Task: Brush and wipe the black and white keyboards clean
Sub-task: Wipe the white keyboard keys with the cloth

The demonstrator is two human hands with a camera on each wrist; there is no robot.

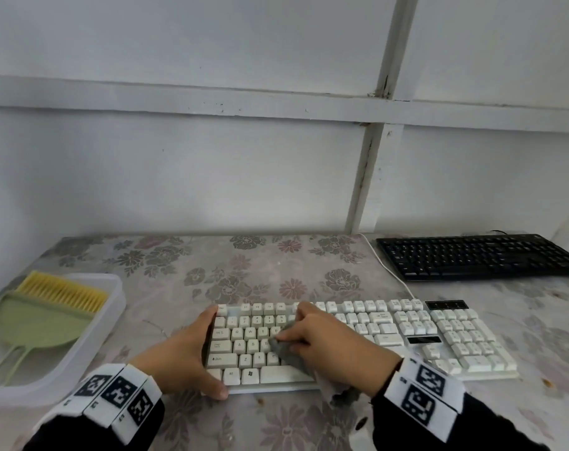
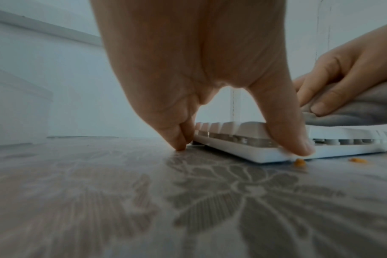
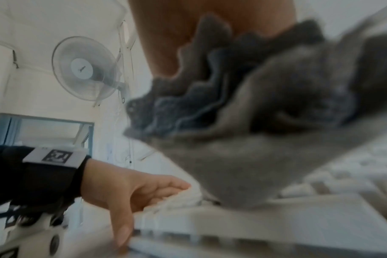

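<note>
your right hand (image 1: 322,346) grips a fuzzy grey cloth (image 1: 288,348) on the white keyboard (image 1: 406,336); left hand (image 1: 182,356) braces its end, thumb and fingers spread; left wrist view shows orange crumbs (image 2: 299,162).

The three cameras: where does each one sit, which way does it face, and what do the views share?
Head: sits above, faces forward and down at the white keyboard, black keyboard, brush and both hands with sleeves.
Left wrist: sits low near the table, faces along the left hand bracing the keyboard's end; right hand shows at right.
Right wrist: sits low, faces up past the cloth toward a wall fan; left hand shows.
Shared: all show the white keyboard, cloth and left hand.
</note>
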